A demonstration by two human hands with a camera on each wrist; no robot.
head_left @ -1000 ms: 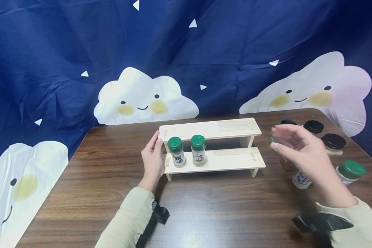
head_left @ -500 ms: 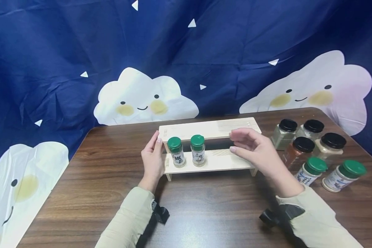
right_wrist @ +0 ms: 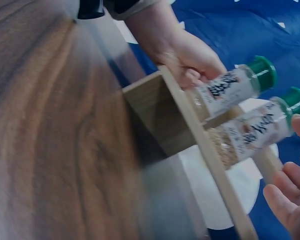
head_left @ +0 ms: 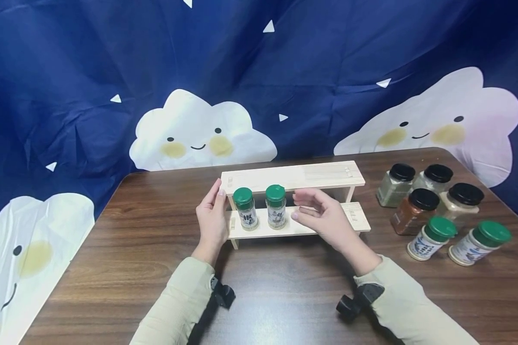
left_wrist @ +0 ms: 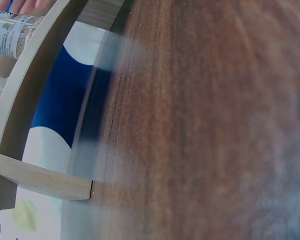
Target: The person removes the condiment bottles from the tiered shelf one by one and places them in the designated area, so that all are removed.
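A two-step wooden spice rack stands mid-table. Two seasoning shakers with green lids, a left one and a right one, are upright on its lower step. My left hand grips the rack's left end, thumb toward the front. In the right wrist view the left hand is behind the first shaker. Beside the right-hand shaker, my right hand is loosely curved with nothing in it. The left wrist view mostly catches the table and the rack's leg.
At the table's right are jars with black lids, including a reddish-brown one and a green-grey one. Two more green-lidded shakers, one nearer and one farther right, stand before them. A blue cloud-print cloth hangs behind.
My right hand has travelled left from above the jars on the right to beside the second shaker, holding nothing. The left hand stays on the rack's end.
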